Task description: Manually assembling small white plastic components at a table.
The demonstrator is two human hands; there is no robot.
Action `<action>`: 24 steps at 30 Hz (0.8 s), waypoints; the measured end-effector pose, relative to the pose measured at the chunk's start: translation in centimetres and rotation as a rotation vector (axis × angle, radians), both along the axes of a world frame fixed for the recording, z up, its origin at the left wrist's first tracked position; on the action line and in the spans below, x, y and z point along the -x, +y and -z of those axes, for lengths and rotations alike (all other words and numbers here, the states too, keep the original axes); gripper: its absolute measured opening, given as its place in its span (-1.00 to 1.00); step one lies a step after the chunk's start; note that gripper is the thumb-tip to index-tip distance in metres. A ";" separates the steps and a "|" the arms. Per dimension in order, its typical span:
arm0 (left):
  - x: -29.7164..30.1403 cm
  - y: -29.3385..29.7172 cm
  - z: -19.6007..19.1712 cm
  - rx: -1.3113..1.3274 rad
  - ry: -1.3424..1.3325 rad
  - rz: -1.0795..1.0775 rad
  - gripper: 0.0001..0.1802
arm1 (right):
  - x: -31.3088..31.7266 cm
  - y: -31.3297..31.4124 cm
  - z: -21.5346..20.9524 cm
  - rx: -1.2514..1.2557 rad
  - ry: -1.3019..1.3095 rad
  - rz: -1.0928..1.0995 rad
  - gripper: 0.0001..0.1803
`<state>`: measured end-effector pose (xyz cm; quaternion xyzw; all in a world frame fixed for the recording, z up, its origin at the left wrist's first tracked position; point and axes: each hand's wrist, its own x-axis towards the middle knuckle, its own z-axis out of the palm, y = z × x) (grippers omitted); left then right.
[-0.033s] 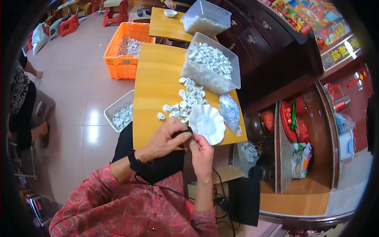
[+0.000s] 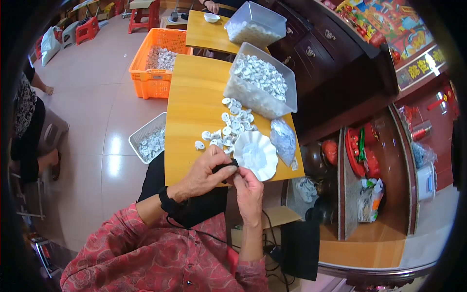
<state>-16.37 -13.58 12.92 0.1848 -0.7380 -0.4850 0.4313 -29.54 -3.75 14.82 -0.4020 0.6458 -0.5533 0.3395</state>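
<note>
My left hand (image 2: 206, 170) is closed around a small black object (image 2: 226, 166), mostly hidden by the fingers, so its kind cannot be made out. Against its tip, the fingers of my right hand (image 2: 248, 192) are pinched together on something too small to name. Both hands meet just over the near edge of the yellow table (image 2: 189, 112). Right beyond them stands a white scalloped bowl (image 2: 265, 153) with small pale bits in it. Several white round plastic pieces (image 2: 234, 125) with dark centre holes lie loose past the bowl.
A clear tub (image 2: 286, 100) full of similar pieces stands behind, beside a plastic bag (image 2: 282, 141). On the floor are an orange crate (image 2: 153, 85) and a white basket (image 2: 141, 153). Another person's hand (image 2: 212, 6) rests at the far table. Shelves (image 2: 343, 190) stand at right.
The surroundings sit very slightly lower and further right in the picture. My two hands keep the same pose, touching at the black object.
</note>
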 end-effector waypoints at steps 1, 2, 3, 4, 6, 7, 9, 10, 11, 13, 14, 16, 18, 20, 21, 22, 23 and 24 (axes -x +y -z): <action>-0.1 0.1 0.1 -0.069 0.004 0.008 -0.80 | 0.2 0.0 0.3 -0.020 -0.101 -0.015 -0.78; 0.1 0.1 0.0 -0.068 0.014 -0.001 -0.80 | 0.2 -0.1 0.4 -0.019 -0.092 -0.025 -0.78; 0.2 0.1 -0.2 -0.076 0.033 -0.020 -0.83 | 0.1 -0.2 0.4 -0.037 -0.137 -0.045 -0.79; 0.3 0.1 -0.3 -0.085 0.052 -0.038 -0.85 | 0.0 -0.3 0.4 -0.057 -0.182 -0.063 -0.80; 0.8 -0.1 -0.1 -0.031 0.047 -0.045 -0.85 | -0.3 -0.6 0.6 -0.015 -0.083 -0.048 -0.83; 1.1 -0.3 -0.1 0.040 0.064 -0.048 -0.82 | -0.3 -0.7 0.4 0.009 0.096 -0.049 -0.85; 1.8 -0.1 -0.6 0.104 0.099 -0.053 -0.82 | 0.1 -0.9 0.9 0.015 0.316 -0.041 -0.89; 2.0 0.1 -0.8 0.103 0.105 -0.052 -0.82 | 0.3 -0.9 1.4 0.014 0.322 -0.040 -0.89; 2.1 0.2 -0.9 0.119 0.110 -0.052 -0.82 | 0.3 -0.9 1.8 0.025 0.467 -0.007 -0.88; 2.5 0.1 -0.4 0.172 0.113 -0.079 -0.82 | 0.3 -1.3 2.4 0.036 0.607 0.024 -0.86; 2.4 0.2 -0.3 0.174 0.118 -0.078 -0.82 | 0.5 -1.5 2.9 0.038 0.613 0.026 -0.86; 2.1 0.6 -0.5 0.296 0.024 -0.162 -0.79 | 0.3 -2.2 3.2 0.207 0.537 0.131 -0.78; 2.8 1.2 0.4 0.246 0.052 -0.170 -0.79 | 0.1 -2.6 2.1 0.169 0.240 0.230 -0.57; 3.1 1.1 0.8 0.221 0.089 -0.067 -0.80 | 1.1 -2.7 3.5 0.263 0.013 0.238 -0.60; 3.1 1.1 1.0 0.229 0.026 -0.038 -0.78 | 1.3 -2.6 3.0 0.236 0.003 0.260 -0.60; 3.1 1.2 1.0 0.218 0.014 -0.058 -0.78 | 1.6 -2.6 2.5 0.205 -0.009 0.274 -0.60; 3.2 1.3 0.9 0.212 -0.016 0.011 -0.75 | 2.7 -2.3 3.2 0.261 -0.097 0.295 -0.59; 3.3 1.2 0.9 0.205 -0.047 0.083 -0.73 | 3.2 -2.0 3.1 0.275 -0.073 0.274 -0.56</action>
